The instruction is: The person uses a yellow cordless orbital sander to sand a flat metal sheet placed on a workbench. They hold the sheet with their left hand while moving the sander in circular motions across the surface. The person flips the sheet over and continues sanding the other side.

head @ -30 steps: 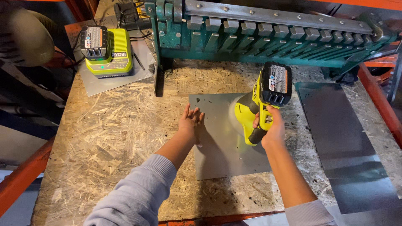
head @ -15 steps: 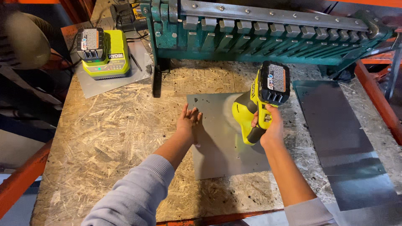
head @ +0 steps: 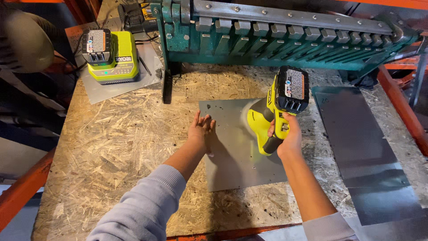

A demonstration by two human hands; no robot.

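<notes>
My left hand [head: 201, 129] lies flat with fingers spread on the left part of a square grey metal sheet [head: 236, 163] on the chipboard bench. My right hand [head: 287, 136] grips the handle of a yellow-green cordless drill [head: 272, 116] with a black battery pack on top, its nose pointing down at the upper right part of the sheet. The drill's tip is hidden behind its body.
A long dark metal strip [head: 361, 151] lies to the right of the sheet. A teal sheet-metal bending brake [head: 285, 35] spans the back. A yellow-green battery charger with a battery [head: 111, 53] sits back left. Orange rack rails [head: 26, 192] frame the bench [head: 116, 147].
The drill and my right hand have shifted slightly down and left over the sheet; my left hand stays flat on it.
</notes>
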